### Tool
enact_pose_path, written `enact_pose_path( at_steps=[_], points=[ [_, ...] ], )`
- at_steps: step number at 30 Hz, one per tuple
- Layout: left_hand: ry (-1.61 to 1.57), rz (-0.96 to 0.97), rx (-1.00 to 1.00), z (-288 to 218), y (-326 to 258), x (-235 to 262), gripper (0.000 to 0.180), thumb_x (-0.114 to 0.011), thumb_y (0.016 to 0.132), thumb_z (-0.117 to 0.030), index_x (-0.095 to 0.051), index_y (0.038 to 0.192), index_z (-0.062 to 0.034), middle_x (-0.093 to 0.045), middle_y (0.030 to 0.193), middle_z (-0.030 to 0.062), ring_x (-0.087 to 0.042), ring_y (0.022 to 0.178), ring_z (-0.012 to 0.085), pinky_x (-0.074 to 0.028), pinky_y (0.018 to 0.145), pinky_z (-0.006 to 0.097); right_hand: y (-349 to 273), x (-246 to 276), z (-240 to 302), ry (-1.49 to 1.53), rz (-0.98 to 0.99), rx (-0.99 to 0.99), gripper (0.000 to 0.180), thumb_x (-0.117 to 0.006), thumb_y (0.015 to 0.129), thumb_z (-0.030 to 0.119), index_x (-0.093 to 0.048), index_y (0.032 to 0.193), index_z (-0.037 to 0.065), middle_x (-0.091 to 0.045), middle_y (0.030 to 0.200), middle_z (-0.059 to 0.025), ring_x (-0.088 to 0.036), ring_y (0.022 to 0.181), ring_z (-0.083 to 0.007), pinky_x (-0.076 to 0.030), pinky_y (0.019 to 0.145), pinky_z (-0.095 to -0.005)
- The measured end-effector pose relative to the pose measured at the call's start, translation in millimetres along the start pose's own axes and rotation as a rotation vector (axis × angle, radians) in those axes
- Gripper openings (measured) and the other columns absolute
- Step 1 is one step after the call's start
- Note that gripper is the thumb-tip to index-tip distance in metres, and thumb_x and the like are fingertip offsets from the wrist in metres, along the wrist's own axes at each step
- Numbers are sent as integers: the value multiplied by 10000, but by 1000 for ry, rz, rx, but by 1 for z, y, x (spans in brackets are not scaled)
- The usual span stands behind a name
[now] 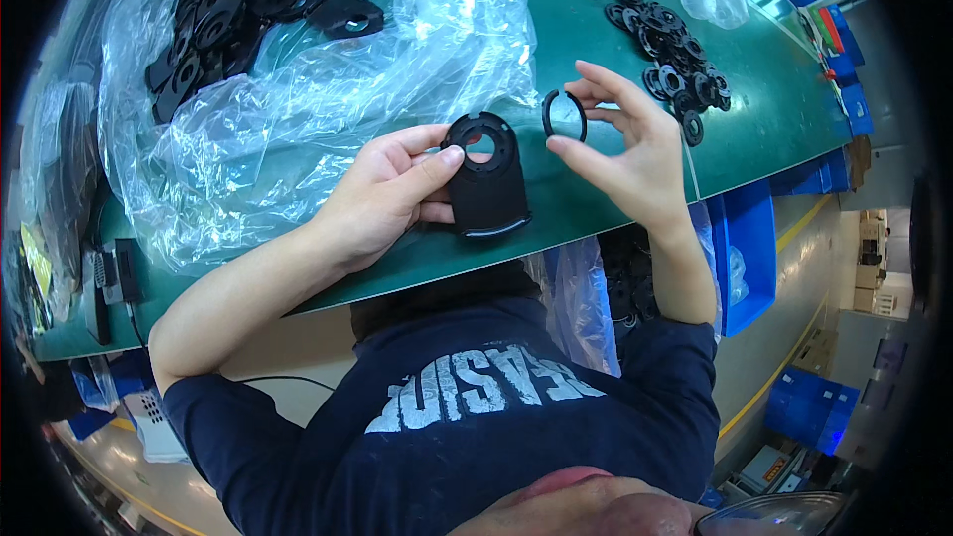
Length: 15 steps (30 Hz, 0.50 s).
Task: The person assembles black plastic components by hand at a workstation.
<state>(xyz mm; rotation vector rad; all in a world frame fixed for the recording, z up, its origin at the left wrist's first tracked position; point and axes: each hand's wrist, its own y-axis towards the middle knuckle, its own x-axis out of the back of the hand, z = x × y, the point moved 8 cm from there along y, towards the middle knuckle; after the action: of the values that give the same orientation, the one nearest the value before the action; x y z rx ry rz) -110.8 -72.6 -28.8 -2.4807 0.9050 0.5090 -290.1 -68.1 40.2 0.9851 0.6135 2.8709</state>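
by the middle of the green worktop's (774,119) near edge, we see the left hand (389,174) clamped on a black plate (488,194) with a round hole; the right hand (635,154) pinches a thin black ring (546,119) between thumb and fingers, near the plate but apart from it. we judge that a slack pinch could drop the ring past that edge, among the dark parts (625,278) below, and that too hard a squeeze could bend it. farther off, toward the right edge, small rings (650,30) lie heaped; toward the far left corner, loose plates (347,12) lie in or on clear plastic (417,60). as for writing, the dark shirt (467,467) bears big pale lettering; we can read no label on the parts.
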Motion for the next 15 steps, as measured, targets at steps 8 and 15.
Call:
enact_pose_path(
  at_steps=[8,15],
  points=[
    [-106,137,-26,1,-1,-5,394,-465,945,-180,-412,1290,2,-568,1156,120,-604,1006,185,-519,855,318,-8,-30,62,-97,67,283,584,-779,609,6,-554,1147,-37,-625,1014,-146,-609,937,-223,-500,810,-298],
    [-85,160,-43,3,-2,-3,404,-463,947,-180,-398,1303,1,-559,1170,112,-594,1026,187,-515,865,322,-10,-42,60,-107,-14,334,488,-768,616,47,-581,1061,-16,-625,967,-144,-589,874,-315,-484,770,-361]
  ],
)
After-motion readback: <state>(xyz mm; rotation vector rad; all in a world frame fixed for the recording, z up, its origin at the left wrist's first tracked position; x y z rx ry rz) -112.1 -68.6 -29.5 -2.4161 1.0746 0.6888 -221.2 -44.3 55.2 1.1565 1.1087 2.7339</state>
